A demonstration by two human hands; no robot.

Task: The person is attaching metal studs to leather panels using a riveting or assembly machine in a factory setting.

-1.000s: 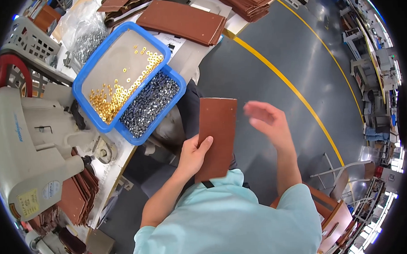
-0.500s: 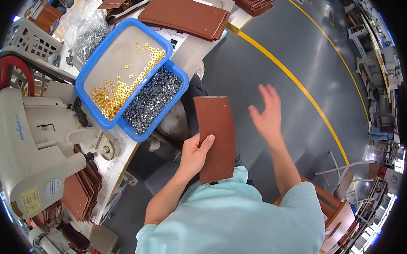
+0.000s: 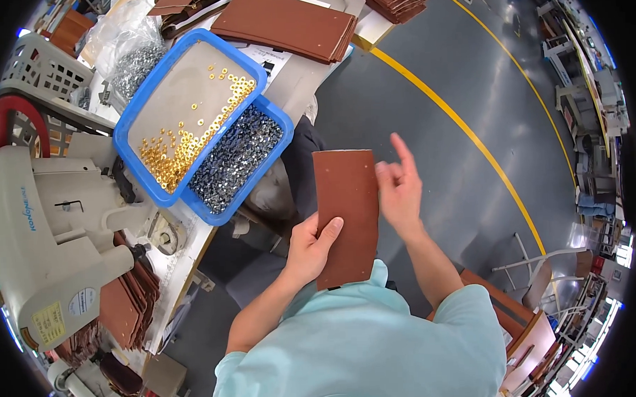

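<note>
A brown leather-like panel [image 3: 347,190], rectangular with small holes near its corners, is held upright before my body. My left hand [image 3: 311,246] grips its left edge, thumb flat on the front face and the other fingers behind. Just off the panel's upper right edge is my right hand [image 3: 402,190], its index finger stretched out and the others partly bent. Its thumb comes close to that edge; whether it touches, I cannot tell. Nothing shows in this hand. To the left, gold eyelet rings [image 3: 169,160] lie in a blue-rimmed tray [image 3: 123,121].
A second blue tray [image 3: 286,138] holds dark metal pieces. At left stands a beige machine [image 3: 46,243] beside stacked brown panels [image 3: 125,303]. More panels [image 3: 284,23] are piled on the far table. Yellow lines [image 3: 455,117] cross the grey floor at right.
My right hand has moved left to the panel's edge, its fingers drawing in except the index. The panel has shifted slightly right in my left hand.
</note>
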